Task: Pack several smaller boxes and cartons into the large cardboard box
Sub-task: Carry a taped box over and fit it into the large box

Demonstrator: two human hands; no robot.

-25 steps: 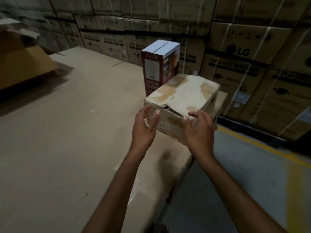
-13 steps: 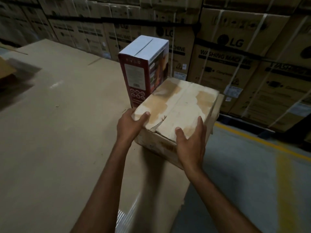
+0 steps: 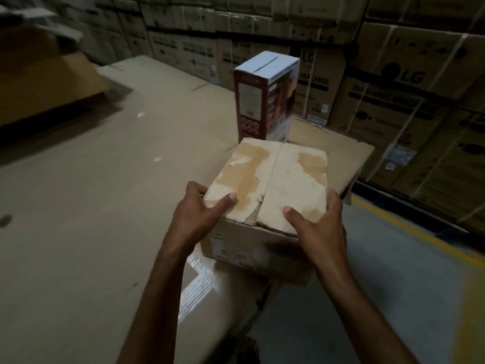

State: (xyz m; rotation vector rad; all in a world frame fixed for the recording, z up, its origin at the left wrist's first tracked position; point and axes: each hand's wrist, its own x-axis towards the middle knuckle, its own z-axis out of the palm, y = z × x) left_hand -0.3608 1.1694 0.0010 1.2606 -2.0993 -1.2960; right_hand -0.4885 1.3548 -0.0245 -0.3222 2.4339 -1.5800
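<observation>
Both hands, left hand (image 3: 199, 216) and right hand (image 3: 319, 227), clasp the worn, tape-scarred brown cardboard box (image 3: 270, 185) at its near corners; lift level, supporting underneath; avoid the upright maroon-and-white carton (image 3: 265, 101) behind.

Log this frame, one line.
phase: grasp | left hand: grips box near-left corner | right hand: grips near-right corner | red carton: upright behind box

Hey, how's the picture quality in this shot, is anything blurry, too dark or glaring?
Head view: dim overall, brightest on the worn cardboard carton; motion blur smears the big brown box at upper left; glare streaks the shiny plastic strip below the carton; the wide lens bows the stacked LG boxes at right.
</observation>
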